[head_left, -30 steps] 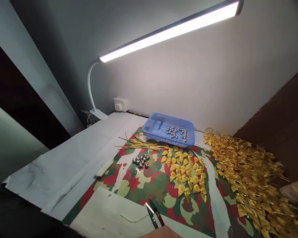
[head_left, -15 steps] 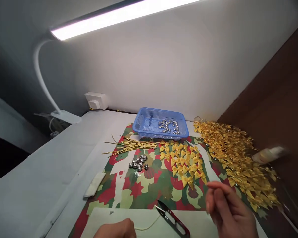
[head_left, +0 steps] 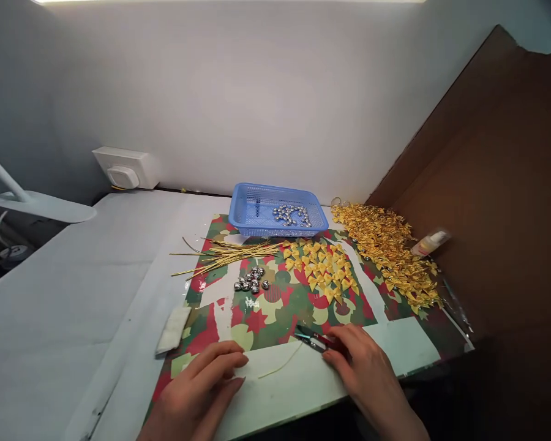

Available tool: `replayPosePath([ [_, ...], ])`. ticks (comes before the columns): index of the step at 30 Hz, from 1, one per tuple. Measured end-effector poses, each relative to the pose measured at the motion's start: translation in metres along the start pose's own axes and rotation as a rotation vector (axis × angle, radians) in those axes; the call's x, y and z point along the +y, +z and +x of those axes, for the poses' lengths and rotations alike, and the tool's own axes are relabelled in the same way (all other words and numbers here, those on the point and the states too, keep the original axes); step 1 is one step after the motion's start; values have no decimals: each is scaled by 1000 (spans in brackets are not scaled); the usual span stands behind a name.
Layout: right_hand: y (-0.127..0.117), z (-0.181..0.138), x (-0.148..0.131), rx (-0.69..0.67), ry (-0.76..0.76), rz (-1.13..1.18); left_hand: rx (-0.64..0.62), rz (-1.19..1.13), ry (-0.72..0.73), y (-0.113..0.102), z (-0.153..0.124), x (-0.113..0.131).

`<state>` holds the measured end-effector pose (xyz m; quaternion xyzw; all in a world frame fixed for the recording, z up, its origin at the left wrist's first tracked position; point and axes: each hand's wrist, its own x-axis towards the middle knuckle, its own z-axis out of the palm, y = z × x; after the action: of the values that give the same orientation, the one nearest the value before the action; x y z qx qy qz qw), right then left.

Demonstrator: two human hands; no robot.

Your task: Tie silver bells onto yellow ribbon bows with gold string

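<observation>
Clock centred on the snips [head_left: 314, 345], 12 pointing away from the person. Snips lie on the near part of the table, over the edge of the pale board [head_left: 298, 389], blades toward 10.

Change: half a second ago the right hand [head_left: 367, 364] was up off the snips, over by the bows. Now it's down at 4, thumb and fingers on the handles, narrow. Can't tell if that's a firm grip or just contact. Upshot: snips are back in reach of use. View also tipped down; lamp's bright bar is mostly out of frame.

Left hand [head_left: 199, 380]: between 8 and 9, loosely curled, narrow gap from thumb to forefinger, nothing visible in it.

Short cord [head_left: 282, 367] at 8 on the board, between the hands. One end runs up to the blades; can't tell if they touch.

Outward: loose bells [head_left: 252, 280] at 10–11, bundle of gold ties [head_left: 236, 254] beyond them. Yellow bows [head_left: 326, 266] in rows at 12. Blue basket [head_left: 280, 233] at 11–12, more bells inside. White pad [head_left: 173, 329] at 9. Heap of gold bow pieces [head_left: 376, 245] at 1, bottle [head_left: 428, 243] at 2 beside it, tilted.

In the way: right hand hides the handle ends; heap and brown panel [head_left: 487, 184] crowd the right side.
</observation>
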<state>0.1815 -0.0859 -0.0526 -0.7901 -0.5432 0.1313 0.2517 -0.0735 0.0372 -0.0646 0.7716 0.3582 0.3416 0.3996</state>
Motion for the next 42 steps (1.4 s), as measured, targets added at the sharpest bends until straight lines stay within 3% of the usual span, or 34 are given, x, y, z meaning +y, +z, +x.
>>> replayPosePath([
  [11, 5, 10, -16, 46, -175, 22, -282, 299, 63, 23, 10, 15],
  [15, 16, 11, -11, 78, -242, 19, -210, 368, 10, 31, 9, 16],
  [22, 18, 12, 24, 188, -309, 85, 41, 383, -132, 33, -1, 28],
  [27, 12, 15, 11, 237, -397, 159, -23, 304, -172, 36, 3, 49],
  [32, 24, 28, -23, 146, -456, 166, -133, 63, -221, 34, 16, 65],
  [37, 33, 42, -28, 168, -519, 214, -107, -71, -258, 14, 23, 59],
  [42, 26, 41, -18, 226, -469, 277, -47, -138, -361, 4, 13, 48],
])
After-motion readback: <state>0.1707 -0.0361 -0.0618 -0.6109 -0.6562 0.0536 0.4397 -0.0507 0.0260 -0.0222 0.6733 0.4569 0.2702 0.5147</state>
